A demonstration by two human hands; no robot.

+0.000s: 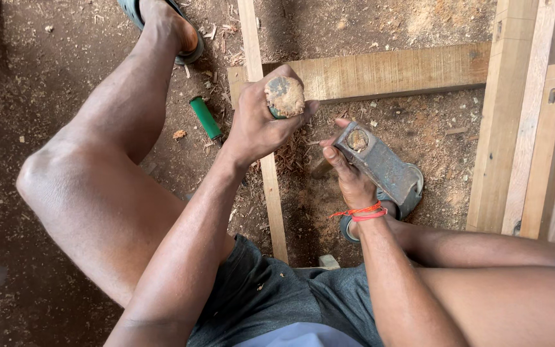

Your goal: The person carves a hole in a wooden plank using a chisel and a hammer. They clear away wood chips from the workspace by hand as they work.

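Wooden slat (271, 193), thin and pale, running from top edge down between the knees, crossing under a wider plank (387, 72) that lies flat across the dirt. Left hand (258, 122) clenched round a chisel (284, 96), battered butt end up, held upright right over the slat near the crossing. Right hand (348, 177) gripping a hammer (380, 164) close up by the head, steel face tilted toward the chisel, just beside it but apart. Red cord (364, 212) round the right wrist. Green handle (205, 118) lying loose on the ground left of the slat, near the left wrist, not touched. Chips and sawdust (290, 154) heaped around the slat under both hands. Right side walled off by stacked timbers (528, 122), long edges parallel, near the hammer head. Left foot in a sandal (162, 26) at the top, close to the slat's far end. Open dirt floor (27, 77) wide on the left beyond the bent left knee; tight room between slat and timbers on the right.
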